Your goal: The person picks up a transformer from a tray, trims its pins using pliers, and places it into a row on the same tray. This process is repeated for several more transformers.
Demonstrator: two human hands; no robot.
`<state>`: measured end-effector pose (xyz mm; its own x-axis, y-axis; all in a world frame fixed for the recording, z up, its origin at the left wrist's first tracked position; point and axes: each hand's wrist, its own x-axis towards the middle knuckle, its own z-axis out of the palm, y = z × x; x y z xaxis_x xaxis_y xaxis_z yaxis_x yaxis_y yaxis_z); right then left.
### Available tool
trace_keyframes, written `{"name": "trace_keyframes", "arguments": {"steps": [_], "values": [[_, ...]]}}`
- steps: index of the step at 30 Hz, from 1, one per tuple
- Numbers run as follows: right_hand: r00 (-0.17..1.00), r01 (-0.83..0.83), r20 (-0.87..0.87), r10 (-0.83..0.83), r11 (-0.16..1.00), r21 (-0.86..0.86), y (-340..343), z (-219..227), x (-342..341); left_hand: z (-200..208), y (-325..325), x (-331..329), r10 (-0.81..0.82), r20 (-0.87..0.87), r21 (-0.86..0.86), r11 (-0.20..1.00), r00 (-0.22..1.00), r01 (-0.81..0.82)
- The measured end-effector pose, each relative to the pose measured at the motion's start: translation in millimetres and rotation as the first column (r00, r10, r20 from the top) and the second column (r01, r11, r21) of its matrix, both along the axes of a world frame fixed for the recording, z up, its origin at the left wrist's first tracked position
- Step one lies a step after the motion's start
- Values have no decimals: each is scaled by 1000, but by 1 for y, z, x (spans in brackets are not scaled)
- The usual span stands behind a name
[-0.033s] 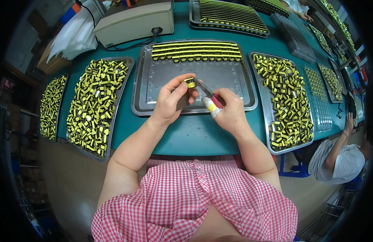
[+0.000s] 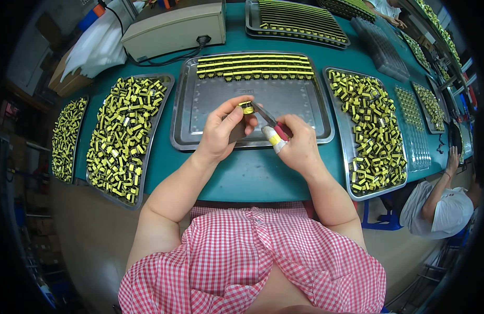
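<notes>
My left hand (image 2: 221, 125) is closed, pinching a small yellow-and-black transformer (image 2: 246, 108) between thumb and fingers above the metal tray (image 2: 187, 125). In my right hand (image 2: 298, 142) is a pair of pointed pliers (image 2: 269, 117) with red grips. Their metal tip is at the right side of the transformer; whether it touches cannot be made out. White and yellow tape (image 2: 274, 139) wraps my right thumb. At the far end of the tray, several tight rows of like transformers (image 2: 255, 67) stand side by side.
Heaped trays of loose transformers flank me: a left tray (image 2: 124, 136), a farther-left tray (image 2: 69, 138) and a right tray (image 2: 370, 136). Behind are a beige box-shaped device (image 2: 174, 31) with a cable and a filled tray (image 2: 297, 23). A co-worker (image 2: 438, 209) sits at right.
</notes>
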<state>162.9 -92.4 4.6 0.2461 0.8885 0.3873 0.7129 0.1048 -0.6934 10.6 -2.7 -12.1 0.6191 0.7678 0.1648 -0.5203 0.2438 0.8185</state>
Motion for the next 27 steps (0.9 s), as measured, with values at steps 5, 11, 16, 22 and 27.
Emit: {"name": "trace_keyframes", "arguments": {"steps": [5,11,16,22,27], "values": [[1000,-8,-12,8,1000,-9,-1,1,-1,-1,1,-1,-51,29,20,999,998,50],[1000,-16,-14,16,1000,-16,-1,0,0,-1,2,-1,-60,32,24,998,998,59],[1000,-17,-10,17,1000,-15,-1,1,0,0,1,-1,-66,38,27,998,997,65],[1000,-17,-13,17,1000,-8,-1,0,0,0,1,0,-77,26,10,997,997,77],[1000,-22,-3,22,1000,5,0,0,0,2,0,0,-55,-11,-38,998,998,55]]}}
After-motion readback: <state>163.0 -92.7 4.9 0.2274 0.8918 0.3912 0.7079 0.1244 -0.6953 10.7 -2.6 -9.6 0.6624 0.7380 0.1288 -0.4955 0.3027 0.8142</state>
